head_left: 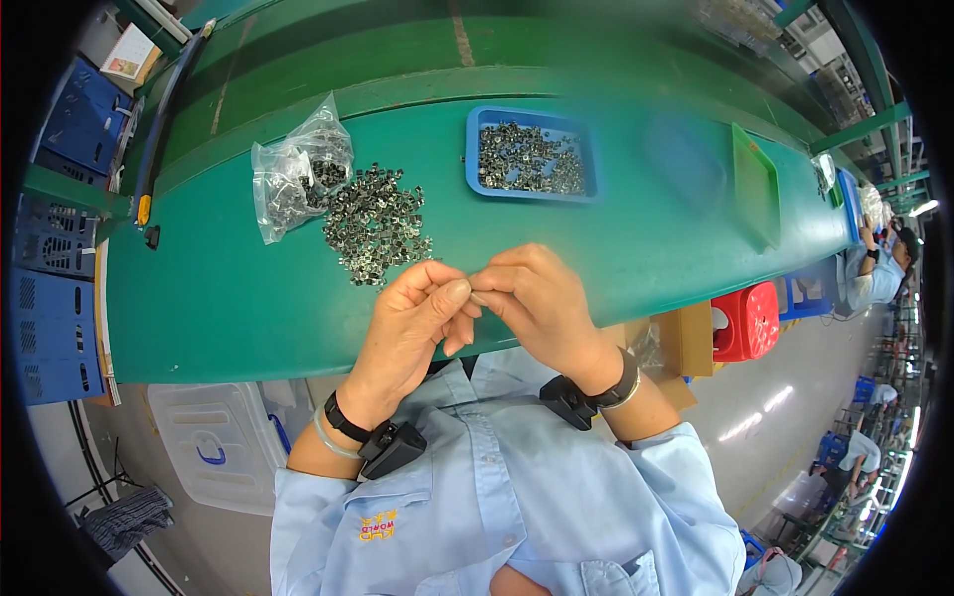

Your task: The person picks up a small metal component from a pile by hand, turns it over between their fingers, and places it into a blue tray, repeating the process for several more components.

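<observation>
My left hand [419,310] and my right hand [538,298] meet fingertip to fingertip over the near edge of the green table. Both are closed in a pinch, and whatever sits between the fingertips is hidden or too small to name. Just beyond my left hand lies a loose pile of small shiny metal parts [376,224]. A clear plastic bag [277,191] with more such parts rests against the pile's far left side. Farther off, beyond my right hand, a blue tray [532,196] holds many similar metal parts.
A green tray [757,189] lies toward the table's right end. Below the right edge stand a red stool [747,323] and a cardboard box [686,343]. A lidded plastic bin [214,447] is under the left side. Blue crates [58,323] stack at far left. Other people work at far right.
</observation>
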Available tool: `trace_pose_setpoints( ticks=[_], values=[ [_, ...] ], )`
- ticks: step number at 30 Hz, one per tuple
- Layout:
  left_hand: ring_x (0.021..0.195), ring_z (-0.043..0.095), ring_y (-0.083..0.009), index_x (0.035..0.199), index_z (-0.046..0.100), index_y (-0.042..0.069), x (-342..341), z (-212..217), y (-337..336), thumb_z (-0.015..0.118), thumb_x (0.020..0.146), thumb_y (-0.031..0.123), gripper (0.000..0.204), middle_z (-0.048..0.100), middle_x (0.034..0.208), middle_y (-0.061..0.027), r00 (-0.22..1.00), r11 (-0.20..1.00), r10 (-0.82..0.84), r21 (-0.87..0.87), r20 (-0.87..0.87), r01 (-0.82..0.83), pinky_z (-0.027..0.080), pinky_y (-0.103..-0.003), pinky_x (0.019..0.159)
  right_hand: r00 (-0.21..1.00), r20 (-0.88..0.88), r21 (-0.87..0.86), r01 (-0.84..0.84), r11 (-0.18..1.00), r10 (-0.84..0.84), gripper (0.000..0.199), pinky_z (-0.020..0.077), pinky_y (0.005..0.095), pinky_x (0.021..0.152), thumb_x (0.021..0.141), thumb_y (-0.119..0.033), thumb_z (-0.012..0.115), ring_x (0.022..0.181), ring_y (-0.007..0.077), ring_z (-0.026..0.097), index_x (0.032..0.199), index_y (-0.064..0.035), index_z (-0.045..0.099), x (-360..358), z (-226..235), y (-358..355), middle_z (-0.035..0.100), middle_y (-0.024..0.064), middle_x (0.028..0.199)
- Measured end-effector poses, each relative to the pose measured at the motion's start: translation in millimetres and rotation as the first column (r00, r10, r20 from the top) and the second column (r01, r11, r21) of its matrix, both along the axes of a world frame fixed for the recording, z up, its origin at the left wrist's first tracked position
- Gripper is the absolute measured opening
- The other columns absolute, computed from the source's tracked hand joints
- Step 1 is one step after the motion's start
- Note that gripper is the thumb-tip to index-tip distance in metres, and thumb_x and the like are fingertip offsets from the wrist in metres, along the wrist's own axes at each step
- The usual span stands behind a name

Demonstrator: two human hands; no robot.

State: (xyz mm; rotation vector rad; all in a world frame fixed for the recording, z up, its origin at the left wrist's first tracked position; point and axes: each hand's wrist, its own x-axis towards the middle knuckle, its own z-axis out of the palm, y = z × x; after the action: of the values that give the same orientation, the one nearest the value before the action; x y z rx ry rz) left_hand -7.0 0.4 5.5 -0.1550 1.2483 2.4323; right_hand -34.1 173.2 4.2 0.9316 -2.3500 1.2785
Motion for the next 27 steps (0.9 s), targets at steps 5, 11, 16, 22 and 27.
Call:
trace_pose_setpoints(
  ticks=[5, 11, 16, 22, 27],
  values=[
    [0.06, 0.056, -0.01, 0.09, 0.055, 0.005, 2, -6, 0, 0.059, 0.092, 0.021, 0.017, 0.063, 0.078, -0.0056, 1.0, 0.997, -0.008, 0.077, -0.025, 0.01, 0.041, -0.021, 0.048, 0.999, 0.034, -0.07, 0.003, 0.998, 0.0, 0.018, 0.0478, 0.0319, 0.066, 0.075, -0.004, 0.07, 0.08, 0.0211, 0.059, 0.09, -0.009, 0.062, 6, 0, -3, 0.06, 0.0035, 0.086],
    [0.06, 0.056, -0.0104, 0.088, 0.055, 0.006, 2, -16, 2, 0.059, 0.092, 0.022, 0.016, 0.063, 0.077, -0.0052, 0.999, 0.977, -0.015, 0.21, -0.044, 0.024, 0.041, -0.021, 0.049, 0.99, 0.137, -0.174, -0.001, 0.985, 0.025, 0.018, 0.0478, 0.031, 0.066, 0.075, -0.002, 0.07, 0.08, 0.0205, 0.059, 0.091, -0.008, 0.062, 8, 0, -6, 0.06, 0.0046, 0.086],
    [0.06, 0.056, -0.0108, 0.089, 0.055, 0.006, 1, -8, 5, 0.057, 0.093, 0.022, 0.017, 0.063, 0.079, -0.0055, 1.0, 0.998, -0.002, 0.062, -0.015, 0.003, 0.041, -0.022, 0.049, 0.992, 0.122, -0.105, 0.037, 0.994, -0.024, 0.018, 0.0478, 0.0309, 0.066, 0.075, -0.002, 0.07, 0.08, 0.0211, 0.059, 0.091, -0.0077, 0.062, 7, -7, -3, 0.06, 0.0053, 0.087],
    [0.06, 0.056, -0.0113, 0.094, 0.055, 0.005, 1, 2, 2, 0.052, 0.095, 0.022, 0.018, 0.064, 0.083, -0.0068, 0.999, 1.0, -0.007, -0.023, -0.041, 0.006, 0.041, -0.022, 0.049, 0.987, 0.157, -0.181, 0.052, 0.982, -0.023, 0.019, 0.0475, 0.0309, 0.069, 0.075, -0.002, 0.07, 0.081, 0.0207, 0.058, 0.091, -0.008, 0.061, 6, -4, -3, 0.06, 0.0049, 0.087],
    [0.057, 0.053, -0.0119, 0.095, 0.054, 0.005, 3, -4, 2, 0.052, 0.096, 0.023, 0.018, 0.065, 0.085, -0.0075, 0.997, 0.963, -0.073, 0.264, 0.032, 0.062, 0.04, -0.024, 0.049, 0.974, 0.211, -0.28, -0.022, 0.96, 0.084, 0.019, 0.0469, 0.0301, 0.07, 0.076, -0.002, 0.07, 0.081, 0.0196, 0.057, 0.09, -0.0079, 0.061, 5, -4, -2, 0.061, 0.0045, 0.087]
  ],
)
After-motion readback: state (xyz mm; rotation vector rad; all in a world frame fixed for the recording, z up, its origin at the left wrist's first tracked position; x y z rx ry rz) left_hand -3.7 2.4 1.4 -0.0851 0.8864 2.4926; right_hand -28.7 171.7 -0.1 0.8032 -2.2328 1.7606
